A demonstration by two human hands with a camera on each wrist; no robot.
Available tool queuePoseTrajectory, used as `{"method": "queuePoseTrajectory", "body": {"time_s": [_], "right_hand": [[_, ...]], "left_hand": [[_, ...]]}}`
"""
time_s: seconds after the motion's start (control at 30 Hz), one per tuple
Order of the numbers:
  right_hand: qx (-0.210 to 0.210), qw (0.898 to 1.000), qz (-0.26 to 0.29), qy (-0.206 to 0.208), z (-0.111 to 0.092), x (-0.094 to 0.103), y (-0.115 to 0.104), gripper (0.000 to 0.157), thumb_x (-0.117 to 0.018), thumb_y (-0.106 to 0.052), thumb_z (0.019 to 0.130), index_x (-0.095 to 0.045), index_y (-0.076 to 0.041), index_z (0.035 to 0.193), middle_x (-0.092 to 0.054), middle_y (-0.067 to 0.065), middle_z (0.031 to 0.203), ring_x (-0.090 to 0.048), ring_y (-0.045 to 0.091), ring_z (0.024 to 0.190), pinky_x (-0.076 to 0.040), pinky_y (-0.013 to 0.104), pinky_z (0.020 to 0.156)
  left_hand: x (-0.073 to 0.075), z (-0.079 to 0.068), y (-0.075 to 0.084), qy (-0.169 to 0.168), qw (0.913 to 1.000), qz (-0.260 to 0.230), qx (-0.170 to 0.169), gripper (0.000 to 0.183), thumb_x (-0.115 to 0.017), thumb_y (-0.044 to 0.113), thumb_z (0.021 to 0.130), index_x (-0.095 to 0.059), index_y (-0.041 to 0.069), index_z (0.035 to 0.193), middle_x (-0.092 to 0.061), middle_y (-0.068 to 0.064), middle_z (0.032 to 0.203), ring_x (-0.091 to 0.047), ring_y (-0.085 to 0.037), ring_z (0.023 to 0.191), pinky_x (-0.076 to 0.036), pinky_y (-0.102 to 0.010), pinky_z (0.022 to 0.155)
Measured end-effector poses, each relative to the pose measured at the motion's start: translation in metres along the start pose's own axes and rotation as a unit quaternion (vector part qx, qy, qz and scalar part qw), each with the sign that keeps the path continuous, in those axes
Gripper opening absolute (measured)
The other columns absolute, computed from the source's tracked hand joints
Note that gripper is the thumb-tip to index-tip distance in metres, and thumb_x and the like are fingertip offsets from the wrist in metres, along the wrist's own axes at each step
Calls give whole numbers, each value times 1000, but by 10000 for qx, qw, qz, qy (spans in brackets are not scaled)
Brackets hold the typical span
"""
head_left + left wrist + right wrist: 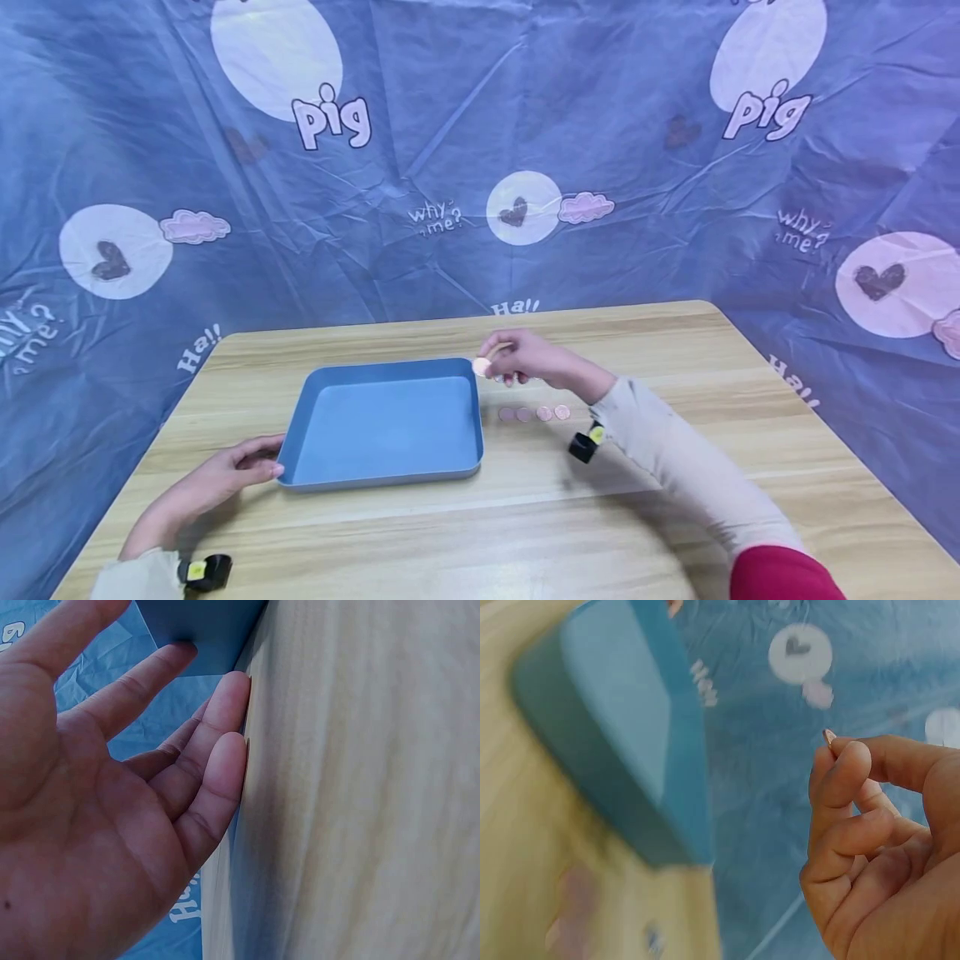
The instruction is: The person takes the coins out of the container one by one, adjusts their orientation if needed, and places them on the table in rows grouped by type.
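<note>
A shallow blue tray (386, 482) lies on the wooden table. At its left side my left hand (225, 477) touches the wall, the fingers fairly straight. In the left wrist view, one fingertip of that hand (112, 795) meets the tray wall (199, 630), and two others rest on the table. My right hand (528, 358) is raised by the tray's far right corner. Between thumb and finger it pinches a round, coppery coin (482, 367), seen edge-on in the right wrist view (829, 738). Several similar coins (543, 413) lie in a row right of the tray.
The pale wooden table (525, 533) extends in front and to the right. A blue printed cloth (465, 275) hangs behind and along both sides. Below my right hand are other small discs, partly hidden; in the right wrist view the coins (577, 892) are blurred.
</note>
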State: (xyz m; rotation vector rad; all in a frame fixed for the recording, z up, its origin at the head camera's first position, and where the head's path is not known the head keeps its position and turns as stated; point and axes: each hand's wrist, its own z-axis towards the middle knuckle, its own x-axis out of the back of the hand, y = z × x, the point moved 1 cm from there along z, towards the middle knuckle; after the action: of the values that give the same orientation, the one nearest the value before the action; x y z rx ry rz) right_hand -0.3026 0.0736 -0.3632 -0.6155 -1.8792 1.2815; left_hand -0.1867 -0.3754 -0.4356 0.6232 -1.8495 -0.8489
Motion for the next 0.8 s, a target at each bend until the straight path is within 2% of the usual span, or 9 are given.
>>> {"method": "queuePoseTrajectory", "body": {"time_s": [0.1,0.3,0.4,0.57,0.8], "right_hand": [[-196,9996,137,131,-20,16,24,34,-66,-8,85,-56,-2,117,-65,1,77,-50,9,57,-34,19,48],[-513,9972,220,493,-54,43,67,39,-65,-7,84,-53,2,120,-64,4,72,-54,9,55,-34,20,47],[-691,9948,-1,748,-65,51,79,37,-66,-8,84,-54,2,119,-64,5,72,-53,8,55,-34,19,46],[-919,9898,-329,1036,-76,59,97,35,-67,-7,84,-55,2,116,-66,6,77,-54,10,55,-36,20,46],[-970,9840,-669,1335,-78,63,118,28,-68,-8,85,-59,2,110,-64,-1,72,-55,11,58,-37,21,47]], "left_hand": [[0,0,1,-34,10000,33,86,66,-58,31,97,-33,-4,147,-40,-30,146,-55,-11,115,-42,-12,84],[0,1,0,-105,9999,-42,83,66,-57,30,98,-31,-5,148,-38,-32,146,-49,16,101,-42,-11,84],[1,0,-1,-94,9999,-39,59,66,-57,30,98,-31,-5,147,-38,-32,146,-47,20,98,-41,-11,84],[1,0,0,-104,9999,-7,64,66,-56,30,98,-31,-5,148,-39,-31,146,-47,18,99,-41,-12,84],[0,0,2,-100,9999,-56,68,66,-57,30,97,-32,-5,147,-39,-31,146,-49,18,99,-42,-12,84]]}}
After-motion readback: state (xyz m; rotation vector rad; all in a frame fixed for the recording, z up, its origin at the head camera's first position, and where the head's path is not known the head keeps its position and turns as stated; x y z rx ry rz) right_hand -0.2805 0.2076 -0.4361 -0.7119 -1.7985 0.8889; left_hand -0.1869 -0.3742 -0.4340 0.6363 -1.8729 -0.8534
